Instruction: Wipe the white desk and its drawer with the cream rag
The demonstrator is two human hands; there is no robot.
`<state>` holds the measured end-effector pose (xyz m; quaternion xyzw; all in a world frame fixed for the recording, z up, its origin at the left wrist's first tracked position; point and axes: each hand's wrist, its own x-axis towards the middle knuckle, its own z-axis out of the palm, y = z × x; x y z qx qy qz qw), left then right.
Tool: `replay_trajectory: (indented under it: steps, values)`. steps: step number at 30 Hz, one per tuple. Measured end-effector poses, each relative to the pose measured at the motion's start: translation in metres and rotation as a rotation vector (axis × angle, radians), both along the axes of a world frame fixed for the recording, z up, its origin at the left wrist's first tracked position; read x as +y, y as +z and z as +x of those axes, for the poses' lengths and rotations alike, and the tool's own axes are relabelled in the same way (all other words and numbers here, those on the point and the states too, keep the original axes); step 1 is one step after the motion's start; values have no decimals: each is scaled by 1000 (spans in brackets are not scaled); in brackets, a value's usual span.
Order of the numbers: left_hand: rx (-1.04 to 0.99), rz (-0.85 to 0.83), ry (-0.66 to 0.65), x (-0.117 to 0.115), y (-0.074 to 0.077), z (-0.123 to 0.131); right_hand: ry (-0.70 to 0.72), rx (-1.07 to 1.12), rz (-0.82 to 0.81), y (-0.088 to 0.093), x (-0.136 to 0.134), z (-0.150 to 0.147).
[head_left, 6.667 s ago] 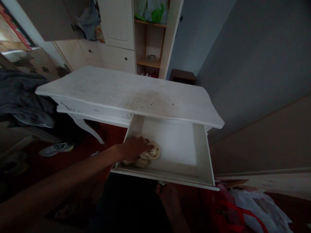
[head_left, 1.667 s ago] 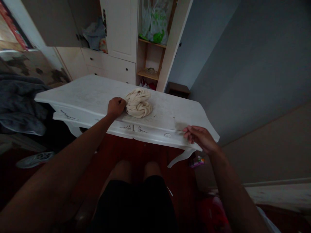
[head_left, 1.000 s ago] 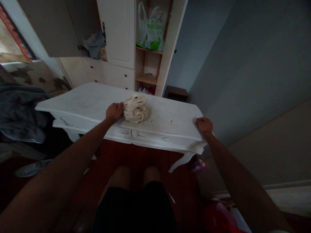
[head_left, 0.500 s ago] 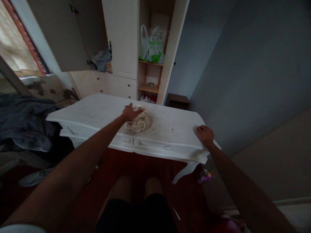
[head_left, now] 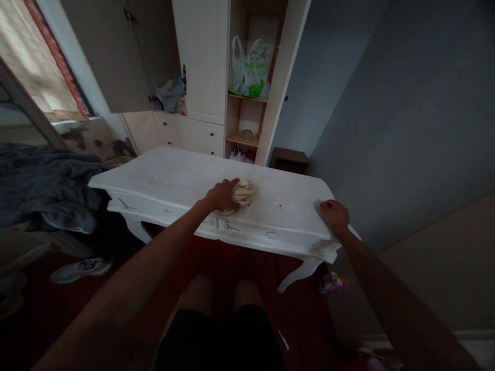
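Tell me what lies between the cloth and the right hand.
Head view: only bare white tabletop with small dark specks separates the cloth from the right hand.

On my feed both arms [head_left: 154,268] are bare all the way from the near edge to the left hand [head_left: 222,195] and right hand [head_left: 334,215]. Black shorts [head_left: 220,340] fill the near middle, with two bare knees [head_left: 201,291] just beyond their hem.
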<state>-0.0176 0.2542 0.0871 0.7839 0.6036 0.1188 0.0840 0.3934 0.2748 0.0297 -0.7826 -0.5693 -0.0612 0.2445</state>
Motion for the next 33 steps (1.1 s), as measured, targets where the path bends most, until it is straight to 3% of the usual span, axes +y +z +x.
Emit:
replay_trajectory:
  steps: [4, 8, 11, 14, 17, 20, 24, 30, 33]
  values:
    - [-165, 264, 111, -56, -20, 9, 17, 17, 16, -1, 0, 2]
    - [-374, 413, 67, -112, -64, 18, 21, 45, 30, -2, -1, 2]
    - [-356, 411, -23, -133, -102, 19, 19, 60, 45, -1, -2, 1]
    - [-328, 350, 91, -135, -125, 16, 15, 82, 34, 0, -4, -1]
    - [-250, 271, 238, -126, -130, 16, 28, 90, 36, 1, -5, -2]
    - [-187, 204, 293, -118, -129, 25, 29, 85, 52, 2, -5, -2]
    - [-250, 193, 363, -114, -133, 51, 19, 90, 38, 3, -4, -2]
    - [-208, 90, 324, -119, -135, 108, 32, 100, 30, 5, -6, -5]
    - [-309, 19, 309, -121, -132, 130, 21, 140, 35, 6, -8, -6]
